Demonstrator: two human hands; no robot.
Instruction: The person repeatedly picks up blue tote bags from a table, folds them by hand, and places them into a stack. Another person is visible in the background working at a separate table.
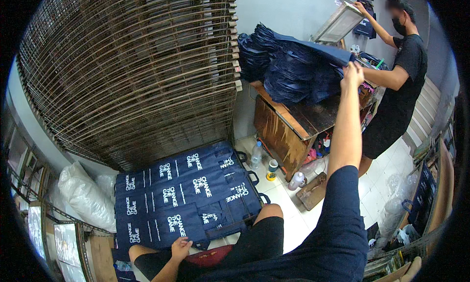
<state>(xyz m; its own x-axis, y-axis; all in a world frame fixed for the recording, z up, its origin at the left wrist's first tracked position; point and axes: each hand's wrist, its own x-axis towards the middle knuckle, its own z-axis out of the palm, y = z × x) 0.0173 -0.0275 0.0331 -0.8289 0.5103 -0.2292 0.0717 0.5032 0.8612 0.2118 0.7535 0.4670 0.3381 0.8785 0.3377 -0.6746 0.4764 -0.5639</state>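
Observation:
My right arm reaches far forward to the right. At its end my right hand is closed on the corner of a navy fabric bag, which stretches from a tall stack of navy bags on a wooden table. A co-worker's hand is close beside mine there, partly hidden by it. Low in front of me, my left hand rests by the near edge of the white-printed navy bags, fingers loosely apart and holding nothing visible. These bags lie in overlapping rows, some handles sticking out at the right.
A co-worker in black stands behind the table, one hand on a raised framed screen. A large slatted rack towers at left. Bottles, a cup and a wooden block stand on the tiles. White sacks sit left.

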